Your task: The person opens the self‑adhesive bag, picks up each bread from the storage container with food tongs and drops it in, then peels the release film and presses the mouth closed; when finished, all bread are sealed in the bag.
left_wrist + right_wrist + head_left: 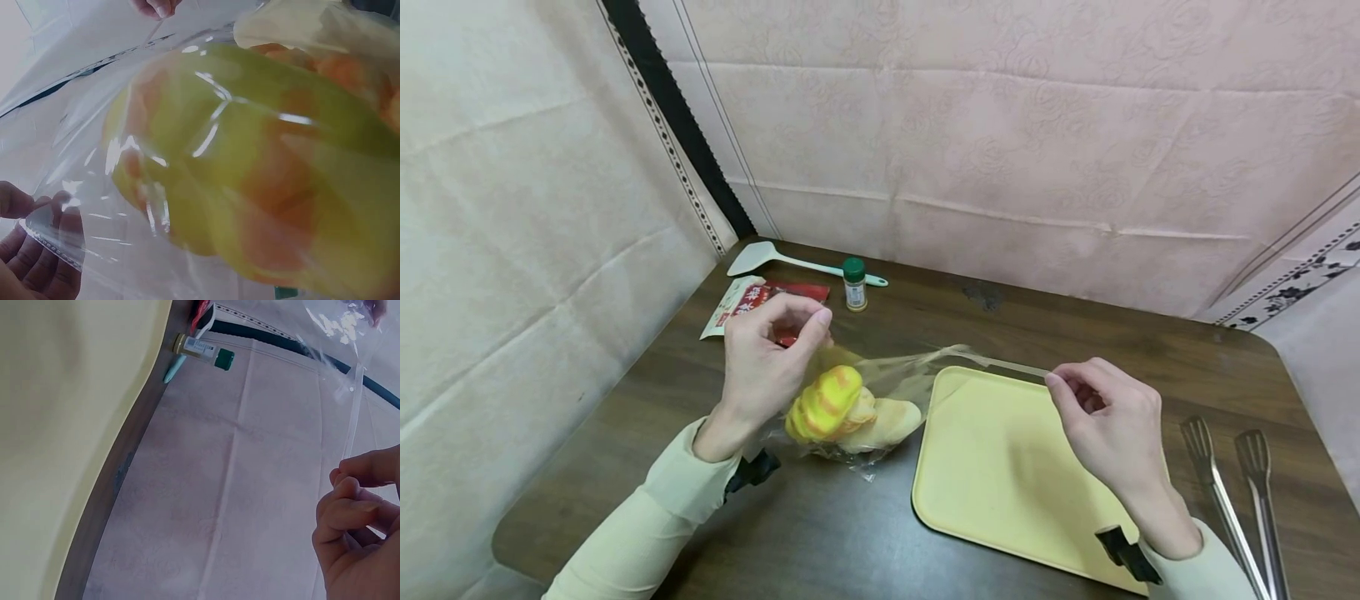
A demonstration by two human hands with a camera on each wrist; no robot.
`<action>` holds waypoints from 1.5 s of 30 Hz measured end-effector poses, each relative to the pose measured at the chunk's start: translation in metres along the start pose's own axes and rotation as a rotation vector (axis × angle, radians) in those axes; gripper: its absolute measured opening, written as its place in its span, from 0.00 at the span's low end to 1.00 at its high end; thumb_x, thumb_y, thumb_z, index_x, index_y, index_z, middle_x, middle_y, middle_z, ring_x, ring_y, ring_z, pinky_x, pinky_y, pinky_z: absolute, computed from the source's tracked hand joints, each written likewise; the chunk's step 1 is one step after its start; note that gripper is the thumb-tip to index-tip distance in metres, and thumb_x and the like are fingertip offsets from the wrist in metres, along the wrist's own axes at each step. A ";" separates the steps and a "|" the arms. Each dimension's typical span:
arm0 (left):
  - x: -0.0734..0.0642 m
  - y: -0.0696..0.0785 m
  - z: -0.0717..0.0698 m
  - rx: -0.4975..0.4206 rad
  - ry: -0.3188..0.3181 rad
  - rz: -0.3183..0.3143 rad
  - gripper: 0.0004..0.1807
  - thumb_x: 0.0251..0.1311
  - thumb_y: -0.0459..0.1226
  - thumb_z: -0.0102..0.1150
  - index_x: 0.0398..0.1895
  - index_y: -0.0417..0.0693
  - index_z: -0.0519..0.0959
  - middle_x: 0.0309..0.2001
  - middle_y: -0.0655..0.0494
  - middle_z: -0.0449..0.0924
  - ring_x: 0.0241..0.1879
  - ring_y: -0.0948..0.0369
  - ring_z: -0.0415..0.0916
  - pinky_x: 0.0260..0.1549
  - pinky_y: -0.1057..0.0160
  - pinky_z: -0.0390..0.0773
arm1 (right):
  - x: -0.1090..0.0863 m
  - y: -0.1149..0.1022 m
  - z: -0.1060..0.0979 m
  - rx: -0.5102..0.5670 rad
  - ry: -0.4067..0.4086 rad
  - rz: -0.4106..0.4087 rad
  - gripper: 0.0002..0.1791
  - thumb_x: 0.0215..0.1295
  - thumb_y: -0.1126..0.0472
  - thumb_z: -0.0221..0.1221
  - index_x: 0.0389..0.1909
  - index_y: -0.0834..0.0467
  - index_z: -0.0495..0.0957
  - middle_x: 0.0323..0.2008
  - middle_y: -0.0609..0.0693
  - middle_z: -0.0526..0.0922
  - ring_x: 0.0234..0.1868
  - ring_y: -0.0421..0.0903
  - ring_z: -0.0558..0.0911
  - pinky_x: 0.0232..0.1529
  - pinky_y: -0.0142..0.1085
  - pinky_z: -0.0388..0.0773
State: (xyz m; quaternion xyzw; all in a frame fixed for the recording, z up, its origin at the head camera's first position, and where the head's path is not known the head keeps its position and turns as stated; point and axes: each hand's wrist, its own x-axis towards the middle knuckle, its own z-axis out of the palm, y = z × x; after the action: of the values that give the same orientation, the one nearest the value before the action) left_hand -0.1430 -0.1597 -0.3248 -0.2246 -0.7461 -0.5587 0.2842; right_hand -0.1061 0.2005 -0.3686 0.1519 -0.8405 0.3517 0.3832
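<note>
A clear plastic bag hangs between the hands, its lower part low over the table just left of the tray. Inside lie a yellow bread roll with orange bands, a pale long bread roll and a browner piece between them. My left hand pinches the bag's edge between thumb and fingers, seen through the film in the left wrist view. Over the tray, my right hand pinches the end of a thin clear strip that runs taut from the bag.
A pale yellow tray lies under the right hand. Two metal slotted heads on long handles stand at its right. Behind the left hand are a red and white packet, a green-capped jar and a pale spatula.
</note>
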 end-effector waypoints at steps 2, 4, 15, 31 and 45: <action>0.000 -0.001 -0.001 0.001 0.005 0.005 0.02 0.67 0.23 0.67 0.36 0.32 0.86 0.25 0.40 0.86 0.27 0.70 0.84 0.31 0.74 0.84 | -0.001 0.001 -0.002 -0.007 -0.001 0.005 0.09 0.55 0.77 0.72 0.27 0.59 0.89 0.20 0.47 0.80 0.23 0.22 0.68 0.28 0.16 0.64; 0.000 -0.002 -0.002 0.001 0.011 0.008 0.01 0.67 0.23 0.67 0.36 0.32 0.86 0.25 0.40 0.86 0.26 0.70 0.84 0.30 0.74 0.84 | -0.001 0.003 -0.004 -0.012 0.002 0.004 0.09 0.54 0.77 0.72 0.27 0.60 0.89 0.20 0.47 0.79 0.23 0.22 0.68 0.28 0.16 0.64; -0.001 -0.005 -0.005 0.033 0.048 0.030 0.03 0.66 0.22 0.68 0.37 0.34 0.87 0.24 0.41 0.87 0.26 0.72 0.83 0.28 0.75 0.80 | -0.005 0.014 -0.011 -0.036 0.005 0.016 0.09 0.55 0.77 0.72 0.27 0.60 0.88 0.20 0.48 0.80 0.24 0.19 0.68 0.29 0.15 0.64; 0.000 -0.009 -0.012 0.049 0.093 -0.003 0.02 0.66 0.25 0.70 0.36 0.30 0.88 0.24 0.38 0.87 0.23 0.71 0.83 0.29 0.75 0.83 | -0.009 0.015 -0.015 -0.048 -0.012 0.074 0.09 0.58 0.75 0.71 0.27 0.59 0.88 0.21 0.46 0.80 0.24 0.19 0.69 0.29 0.14 0.65; -0.001 -0.011 -0.016 0.048 0.114 -0.028 0.02 0.66 0.23 0.69 0.38 0.30 0.88 0.27 0.31 0.87 0.23 0.72 0.83 0.29 0.74 0.84 | -0.013 0.022 -0.019 -0.064 -0.008 0.073 0.08 0.57 0.75 0.72 0.27 0.59 0.88 0.21 0.44 0.79 0.25 0.17 0.68 0.30 0.13 0.65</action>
State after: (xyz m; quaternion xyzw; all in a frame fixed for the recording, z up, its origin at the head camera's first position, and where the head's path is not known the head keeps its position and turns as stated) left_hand -0.1471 -0.1784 -0.3296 -0.1752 -0.7448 -0.5566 0.3237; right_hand -0.0995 0.2293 -0.3801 0.1102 -0.8577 0.3378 0.3716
